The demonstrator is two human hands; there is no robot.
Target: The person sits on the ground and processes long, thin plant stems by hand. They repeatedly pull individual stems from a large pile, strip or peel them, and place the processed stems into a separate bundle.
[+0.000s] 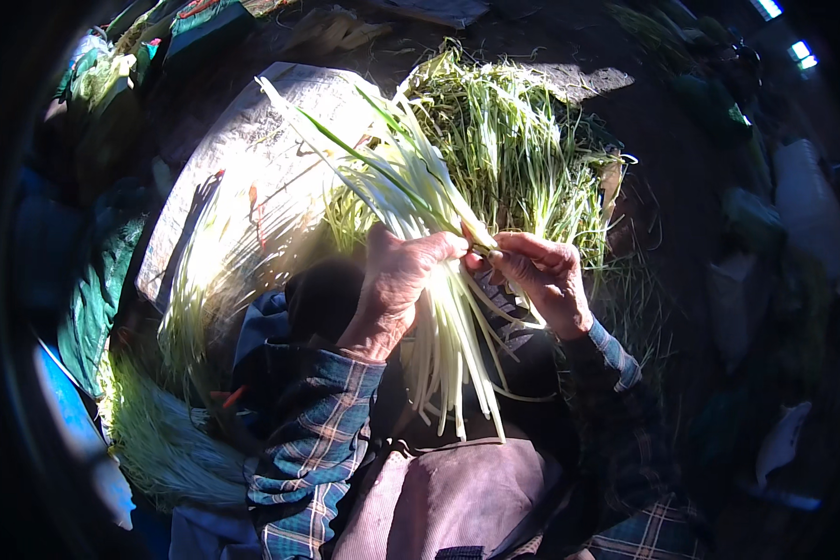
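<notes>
My left hand (399, 283) is closed around a bunch of long, pale green-white stalks (455, 350), which look like chives. The white ends hang down over my lap, and the leafy ends fan out up and to the left. Close beside the left thumb, my right hand (547, 280) pinches the end of a thicker pale stalk (465, 210) between thumb and fingers. A few thin strands dangle below the right hand. The fingers under the bunch are partly hidden.
Ahead to the left is a pale, sunlit board (287, 105) with loose stalks (206, 273) along its near left edge. A heap of green leaves and trimmings (504, 140) lies ahead. More stalks (161, 434) are piled at lower left, near green cloth (101, 294). The right side is dark.
</notes>
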